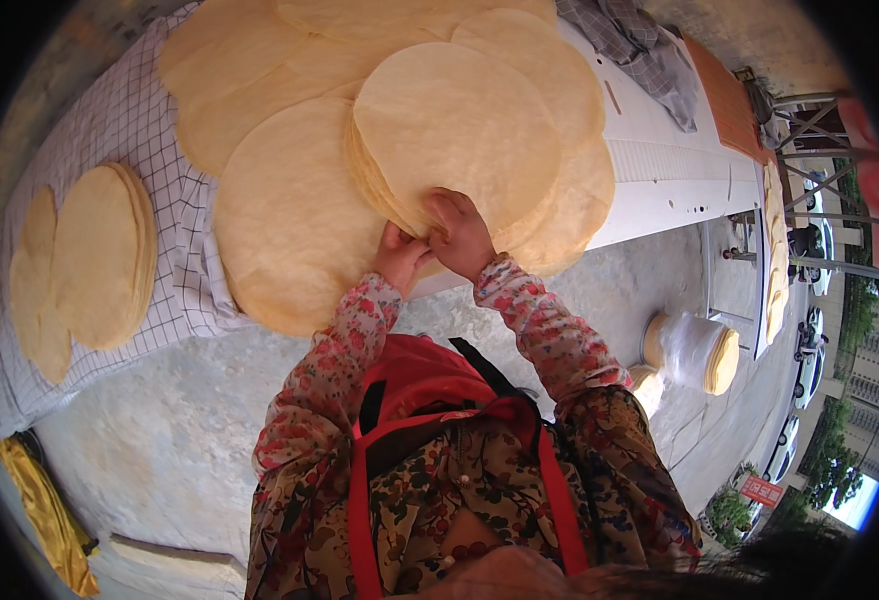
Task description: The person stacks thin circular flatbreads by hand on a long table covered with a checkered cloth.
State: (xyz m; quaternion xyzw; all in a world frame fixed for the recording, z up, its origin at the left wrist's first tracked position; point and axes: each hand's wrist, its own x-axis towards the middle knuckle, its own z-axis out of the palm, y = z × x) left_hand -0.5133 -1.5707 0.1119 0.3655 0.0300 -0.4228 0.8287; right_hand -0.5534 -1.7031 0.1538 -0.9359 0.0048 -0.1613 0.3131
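Note:
A stack of thin, round, pale-yellow flatbreads lies on top of other overlapping flatbreads at the near side of the table. My right hand is closed on the stack's near edge, its fingers bent over the top sheet. Right beside it, touching it, my left hand pinches the same edge from below and to the left. How many sheets are between the fingers is hidden. More flatbreads spread out behind, toward the far left of the table.
To the left, two smaller piles of flatbreads rest on a white checked cloth. The white tabletop shows at right, with a grey checked cloth farther back. A plastic-wrapped flatbread stack stands lower right. Yellow fabric hangs lower left.

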